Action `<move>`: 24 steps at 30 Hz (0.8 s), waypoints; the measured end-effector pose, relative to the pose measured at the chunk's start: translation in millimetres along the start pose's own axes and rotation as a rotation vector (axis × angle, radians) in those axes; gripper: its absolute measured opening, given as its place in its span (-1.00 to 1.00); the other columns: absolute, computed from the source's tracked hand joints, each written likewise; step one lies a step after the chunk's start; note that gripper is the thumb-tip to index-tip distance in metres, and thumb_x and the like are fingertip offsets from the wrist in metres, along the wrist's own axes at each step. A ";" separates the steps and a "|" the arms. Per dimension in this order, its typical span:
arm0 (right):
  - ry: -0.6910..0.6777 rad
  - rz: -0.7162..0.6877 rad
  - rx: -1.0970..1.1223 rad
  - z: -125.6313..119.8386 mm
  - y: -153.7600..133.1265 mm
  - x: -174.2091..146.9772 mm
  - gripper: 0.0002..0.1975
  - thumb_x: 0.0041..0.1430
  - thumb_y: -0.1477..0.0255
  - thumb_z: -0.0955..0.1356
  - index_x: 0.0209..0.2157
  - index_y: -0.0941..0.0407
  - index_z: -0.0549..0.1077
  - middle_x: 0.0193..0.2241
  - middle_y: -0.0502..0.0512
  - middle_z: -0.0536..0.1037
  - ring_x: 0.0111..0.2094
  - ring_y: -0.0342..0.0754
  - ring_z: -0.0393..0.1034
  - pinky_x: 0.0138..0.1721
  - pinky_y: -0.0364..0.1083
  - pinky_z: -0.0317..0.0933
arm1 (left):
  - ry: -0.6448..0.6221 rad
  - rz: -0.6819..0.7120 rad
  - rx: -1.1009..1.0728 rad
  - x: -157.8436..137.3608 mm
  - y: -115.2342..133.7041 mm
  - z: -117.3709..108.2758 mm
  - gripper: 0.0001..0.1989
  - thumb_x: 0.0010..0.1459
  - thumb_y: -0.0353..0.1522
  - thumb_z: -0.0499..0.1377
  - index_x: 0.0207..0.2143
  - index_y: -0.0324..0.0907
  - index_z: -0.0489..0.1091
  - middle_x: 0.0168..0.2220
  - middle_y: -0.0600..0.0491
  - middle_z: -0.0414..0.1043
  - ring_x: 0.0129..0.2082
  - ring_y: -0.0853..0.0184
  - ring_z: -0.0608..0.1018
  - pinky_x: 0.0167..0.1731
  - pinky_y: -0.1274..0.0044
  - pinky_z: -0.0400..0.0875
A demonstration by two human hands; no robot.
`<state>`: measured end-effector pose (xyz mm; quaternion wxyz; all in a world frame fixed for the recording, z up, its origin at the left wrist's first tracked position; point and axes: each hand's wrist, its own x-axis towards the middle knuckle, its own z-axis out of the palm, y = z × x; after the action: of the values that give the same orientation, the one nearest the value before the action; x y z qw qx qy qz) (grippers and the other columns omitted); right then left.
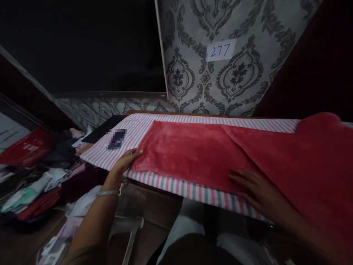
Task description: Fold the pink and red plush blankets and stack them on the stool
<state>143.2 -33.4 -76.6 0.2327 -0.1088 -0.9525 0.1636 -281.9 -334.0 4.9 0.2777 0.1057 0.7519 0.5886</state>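
Observation:
A red plush cloth (187,151) lies spread across a striped cover (176,183) in pink, grey and white. A diagonal edge shows where one layer overlaps another, and the cloth runs on past the right side of the view. My left hand (128,159) grips the cloth's left edge, its thumb on top; the other fingertips are partly hidden. Over the front part of the cloth, my right hand (255,189) lies flat with fingers stretched out and slightly apart. At the far right the cloth bunches into a raised, rounded lump (320,121).
A blurred-out phone-like item (117,139) rests on the cover at left, near a black flat object (106,127). Piled clothes (41,191) fill the lower left, near a white plastic stool (127,224). Behind stand a large dark screen (110,48) and a patterned wall (209,81).

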 end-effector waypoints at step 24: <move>0.252 0.082 0.008 30.9 -5.5 -15.2 -0.63 0.30 0.17 0.26 -0.05 0.05 0.54 -0.05 0.23 0.62 -0.01 0.20 0.51 0.02 0.24 0.39 | 0.186 0.166 0.210 -27.6 -31.3 -22.7 -0.63 -0.23 -0.08 0.31 -0.50 -0.17 0.36 -0.67 0.19 0.25 -0.64 0.43 0.27 -0.61 0.57 0.13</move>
<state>140.8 -50.8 -106.7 0.3442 -0.1663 -0.9098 0.1616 -266.3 -375.1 -13.1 0.1446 0.1410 0.8204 0.5349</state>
